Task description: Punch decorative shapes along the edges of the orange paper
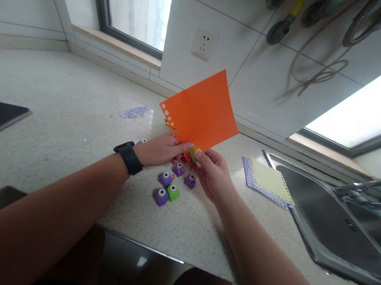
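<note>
An orange sheet [202, 109] is held up over the counter, with small shapes cut out along its left edge. My left hand [164, 150] is closed on the sheet's lower edge, thumb on top. In my right hand [212, 169] is a small green punch [195, 154], pressed by the thumb at the sheet's lower edge. Something red shows between the hands, partly hidden. Below them on the counter stand several purple punches [165, 179] and another green punch [173, 193].
Purple paper bits [134, 112] lie on the counter [83, 93]. Yellow and purple sheets [268, 179] with punched edges lie beside the metal sink [327, 224] at the right. A dark flat object [3, 116] is at the far left. A wall socket [203, 44] is behind.
</note>
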`<state>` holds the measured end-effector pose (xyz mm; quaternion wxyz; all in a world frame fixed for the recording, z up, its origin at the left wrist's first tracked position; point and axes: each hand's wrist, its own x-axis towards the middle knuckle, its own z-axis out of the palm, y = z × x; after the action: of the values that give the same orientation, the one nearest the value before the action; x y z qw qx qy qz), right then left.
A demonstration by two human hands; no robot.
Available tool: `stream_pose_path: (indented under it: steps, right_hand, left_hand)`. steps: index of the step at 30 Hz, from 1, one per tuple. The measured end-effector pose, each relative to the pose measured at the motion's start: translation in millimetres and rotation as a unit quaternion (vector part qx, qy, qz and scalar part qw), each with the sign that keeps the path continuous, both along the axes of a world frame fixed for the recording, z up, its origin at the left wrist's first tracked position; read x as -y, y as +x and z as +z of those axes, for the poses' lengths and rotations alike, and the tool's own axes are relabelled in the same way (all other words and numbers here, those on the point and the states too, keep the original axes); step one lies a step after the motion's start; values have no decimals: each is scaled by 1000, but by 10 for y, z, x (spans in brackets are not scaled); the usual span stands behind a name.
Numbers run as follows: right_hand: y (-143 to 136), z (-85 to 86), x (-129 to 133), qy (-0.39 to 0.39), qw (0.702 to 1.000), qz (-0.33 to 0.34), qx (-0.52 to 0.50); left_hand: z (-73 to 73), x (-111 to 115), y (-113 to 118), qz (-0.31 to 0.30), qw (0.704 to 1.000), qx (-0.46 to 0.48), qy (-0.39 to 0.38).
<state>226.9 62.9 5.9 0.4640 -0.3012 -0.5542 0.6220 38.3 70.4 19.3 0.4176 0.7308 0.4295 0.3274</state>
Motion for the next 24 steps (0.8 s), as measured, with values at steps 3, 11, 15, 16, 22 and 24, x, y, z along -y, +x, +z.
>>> stream_pose_path:
  steps: [3, 11, 15, 16, 22, 24]
  right_hand:
    - [-13, 7, 9, -1, 1000, -8, 5]
    - [-24, -13, 8, 0, 1000, -8, 0]
    - [-41, -2, 10, -8, 1000, -9, 2]
    - [-45, 0, 11, -10, 1000, -11, 2]
    - [-37, 2, 12, -14, 1000, -22, 4]
    - [-30, 7, 14, -14, 1000, -18, 10]
  left_hand:
    - [1, 3, 2, -4, 1000, 10, 5]
    - [6, 10, 1, -5, 1000, 11, 6]
    - [-13, 4, -2, -6, 1000, 11, -5]
    - [-19, 2, -2, -9, 1000, 13, -9]
    - [-32, 3, 3, -27, 999, 24, -31]
    - [-30, 7, 5, -28, 998, 25, -40]
